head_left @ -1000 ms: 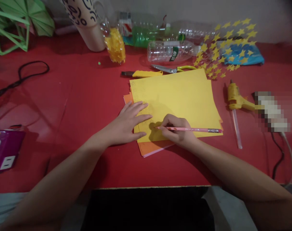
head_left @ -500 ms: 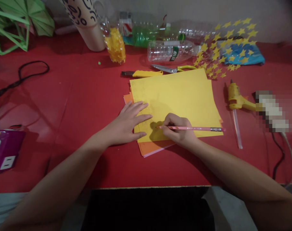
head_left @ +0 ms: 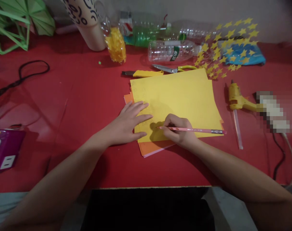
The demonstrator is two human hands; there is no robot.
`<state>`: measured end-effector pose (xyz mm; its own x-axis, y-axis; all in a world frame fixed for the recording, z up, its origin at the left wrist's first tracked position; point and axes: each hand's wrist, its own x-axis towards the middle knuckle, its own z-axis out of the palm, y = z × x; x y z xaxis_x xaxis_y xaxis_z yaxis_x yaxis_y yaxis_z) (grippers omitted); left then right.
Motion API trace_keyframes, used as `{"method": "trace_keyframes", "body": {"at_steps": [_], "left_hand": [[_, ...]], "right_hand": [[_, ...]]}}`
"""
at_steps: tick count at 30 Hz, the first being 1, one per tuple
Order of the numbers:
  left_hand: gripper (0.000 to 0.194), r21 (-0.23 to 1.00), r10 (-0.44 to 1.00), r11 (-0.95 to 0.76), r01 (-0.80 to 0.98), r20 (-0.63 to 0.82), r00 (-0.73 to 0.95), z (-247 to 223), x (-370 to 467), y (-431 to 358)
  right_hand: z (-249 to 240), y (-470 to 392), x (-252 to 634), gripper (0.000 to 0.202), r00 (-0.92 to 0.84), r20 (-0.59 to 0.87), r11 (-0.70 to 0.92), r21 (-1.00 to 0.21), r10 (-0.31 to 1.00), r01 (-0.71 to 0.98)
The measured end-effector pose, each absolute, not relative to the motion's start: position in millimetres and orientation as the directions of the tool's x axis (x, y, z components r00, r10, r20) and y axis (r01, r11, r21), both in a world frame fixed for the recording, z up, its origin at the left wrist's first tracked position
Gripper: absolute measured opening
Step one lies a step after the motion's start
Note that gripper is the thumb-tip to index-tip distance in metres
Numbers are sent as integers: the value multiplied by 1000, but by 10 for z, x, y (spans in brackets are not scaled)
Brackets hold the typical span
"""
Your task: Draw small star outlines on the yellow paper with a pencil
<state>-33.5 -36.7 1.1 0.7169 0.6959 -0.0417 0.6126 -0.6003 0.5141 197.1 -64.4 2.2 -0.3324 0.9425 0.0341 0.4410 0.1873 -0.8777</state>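
On my feed I see a craft wkspace, can't tell if home: red table (head_left: 88, 106) w/ glue gun (head_left: 234, 100), scissors (head_left: 169, 69), cutter (head_left: 147, 74), yellow paper (head_left: 181, 93), star cutouts (head_left: 230, 33) & bottle (head_left: 161, 53)

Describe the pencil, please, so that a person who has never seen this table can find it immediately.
On the red table, find the large yellow sheet topping the paper stack. Over its near part, the right hand holds the pencil. It is slim and pink, with a silvery band near one end, unlike the yellow cutter and glue gun nearby.
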Motion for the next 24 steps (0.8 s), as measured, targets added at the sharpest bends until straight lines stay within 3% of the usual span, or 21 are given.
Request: {"method": "trace_keyframes", "body": {"at_steps": [13, 24], "left_hand": [[49, 541, 701, -585, 604, -38, 712, 13, -335, -369], [51, 517, 690, -605, 605, -40, 723, 9, -327, -372]], "right_hand": [[50, -656, 1954, 12, -391, 39, 233, -855, 920, 464], [3, -648, 1964, 14, -499, 178, 419, -804, 848, 423]]}}
